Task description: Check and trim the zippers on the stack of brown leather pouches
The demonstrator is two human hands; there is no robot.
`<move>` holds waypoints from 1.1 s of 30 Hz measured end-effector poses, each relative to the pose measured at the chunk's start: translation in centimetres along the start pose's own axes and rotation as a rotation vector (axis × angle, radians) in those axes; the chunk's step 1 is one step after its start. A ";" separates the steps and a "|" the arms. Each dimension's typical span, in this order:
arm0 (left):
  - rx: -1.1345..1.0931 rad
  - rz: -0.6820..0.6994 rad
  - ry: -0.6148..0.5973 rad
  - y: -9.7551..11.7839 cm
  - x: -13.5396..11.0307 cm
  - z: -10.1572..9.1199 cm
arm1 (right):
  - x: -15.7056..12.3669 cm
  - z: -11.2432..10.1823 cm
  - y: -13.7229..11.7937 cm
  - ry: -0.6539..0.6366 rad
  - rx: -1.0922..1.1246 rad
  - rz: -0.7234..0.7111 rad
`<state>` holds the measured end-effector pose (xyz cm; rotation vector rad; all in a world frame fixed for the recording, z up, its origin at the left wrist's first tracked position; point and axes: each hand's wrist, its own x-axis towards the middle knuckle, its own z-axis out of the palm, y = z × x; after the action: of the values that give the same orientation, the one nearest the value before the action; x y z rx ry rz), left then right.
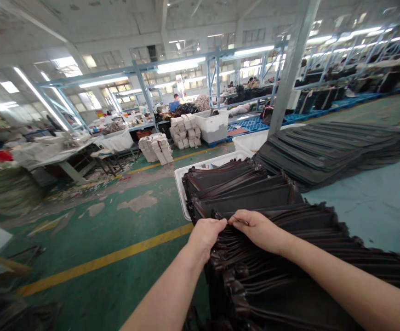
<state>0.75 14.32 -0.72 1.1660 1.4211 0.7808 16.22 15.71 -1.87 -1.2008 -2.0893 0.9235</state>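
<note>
The left hand (205, 236) and right hand (257, 229) have their fingers pinched closed on the top edge of a stack of dark zippered panels (276, 280) at lower right, on a teal counter (368, 207). Just ahead is a white plastic bin (182, 188) of similar panels; a larger dark pile (331, 149) and a steel column (291, 69) stand at upper right.

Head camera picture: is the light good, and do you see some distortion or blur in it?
Head view: the fluorescent ceiling lights glare, the steel column leans from wide-angle distortion, the top right corner is blurred, and the left hand and right hand look fairly sharp against the dark stacked panels.
</note>
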 end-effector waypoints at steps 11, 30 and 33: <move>-0.234 0.029 0.056 -0.8 -0.8 1.2 | 0.8 -1.0 -0.1 0.203 0.242 0.270; -0.084 -0.003 0.164 0.3 -2.3 1.4 | 0.3 -2.2 -0.5 -0.040 -0.041 0.177; -0.058 0.029 0.179 0.9 -2.4 1.1 | 0.2 -2.0 -0.4 -0.088 -0.041 0.175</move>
<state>1.86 12.15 0.63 1.0955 1.5203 0.9601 17.45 16.29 -0.33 -1.4059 -2.1057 1.0336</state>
